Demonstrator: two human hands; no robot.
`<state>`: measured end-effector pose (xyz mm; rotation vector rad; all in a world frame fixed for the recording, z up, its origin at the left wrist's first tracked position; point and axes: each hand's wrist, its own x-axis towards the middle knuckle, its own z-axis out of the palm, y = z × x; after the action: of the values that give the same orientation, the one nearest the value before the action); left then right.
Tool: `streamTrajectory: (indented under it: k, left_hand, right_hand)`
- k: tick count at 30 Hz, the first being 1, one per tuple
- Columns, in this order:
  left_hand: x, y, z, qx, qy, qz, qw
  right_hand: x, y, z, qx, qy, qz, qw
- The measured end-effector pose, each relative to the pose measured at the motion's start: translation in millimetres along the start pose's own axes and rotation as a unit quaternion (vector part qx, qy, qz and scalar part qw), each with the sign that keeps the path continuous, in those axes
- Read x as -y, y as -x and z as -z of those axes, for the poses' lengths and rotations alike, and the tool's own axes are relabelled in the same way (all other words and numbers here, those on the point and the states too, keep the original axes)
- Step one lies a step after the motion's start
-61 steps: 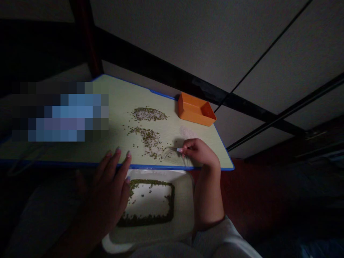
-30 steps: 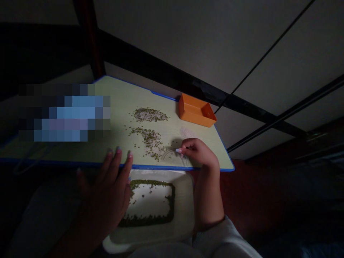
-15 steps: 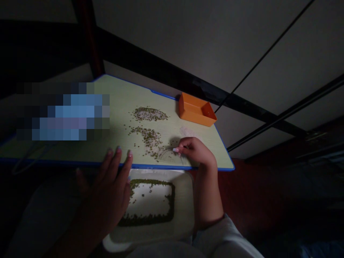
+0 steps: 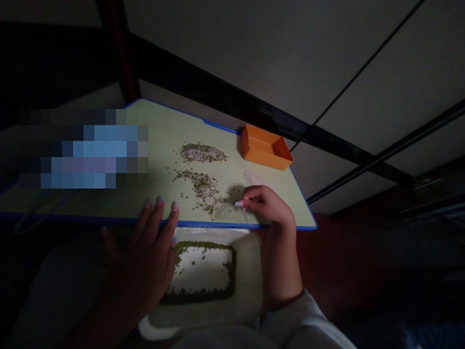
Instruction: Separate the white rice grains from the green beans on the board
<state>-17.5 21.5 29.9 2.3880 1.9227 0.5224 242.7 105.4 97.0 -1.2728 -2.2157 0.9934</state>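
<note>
Between the thumb and fingers of my right hand (image 4: 265,206) is a thin clear half-round plate with faint markings, which looks like a protractor (image 4: 232,212). It stands at the near edge of the tabletop, beside a scattered patch of small green beans (image 4: 205,184) mixed with white grains. Behind that patch lies a denser mixed heap (image 4: 202,153). A small pile of white grains (image 4: 252,177) is just beyond my right hand. My left hand (image 4: 145,261) has its fingers spread, fingertips at the table's near edge, and covers the left part of a white tray (image 4: 250,271) with green beans along its inner edges.
An orange open box (image 4: 267,148) stands at the far right of the pale, blue-edged table (image 4: 160,126). A blurred-out bluish patch (image 4: 98,155) covers the left side, with a thin cable loop (image 4: 29,220) below it. Cupboard panels (image 4: 254,48) rise behind the table.
My right hand and the clear protractor have shifted very slightly. My left hand, the heaps and the orange box look the same.
</note>
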Motion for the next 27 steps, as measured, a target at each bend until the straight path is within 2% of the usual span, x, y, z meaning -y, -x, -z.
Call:
streamTrajectory:
  k: [6, 10, 18, 27]
  left_hand:
    - [1.5, -0.4, -0.1, 0.009, 0.006, 0.003, 1.000]
    - [-0.2, -0.5, 1.0, 0.005, 0.010, 0.008, 1.000]
    - [-0.1, 0.5, 1.1, 0.003, 0.003, 0.004, 1.000]
    - [3.7, 0.2, -1.1, 0.009, 0.010, -0.005, 1.000]
  right_hand:
    - [-4.6, -2.5, -2.8, -0.005, 0.018, -0.026, 0.999]
    - [-3.7, -2.6, -2.7, 0.003, 0.007, -0.016, 1.000]
    - [1.2, -4.3, -1.4, -0.062, 0.032, -0.024, 0.997]
    - [-6.6, -3.7, -2.3, 0.001, -0.005, -0.011, 1.000]
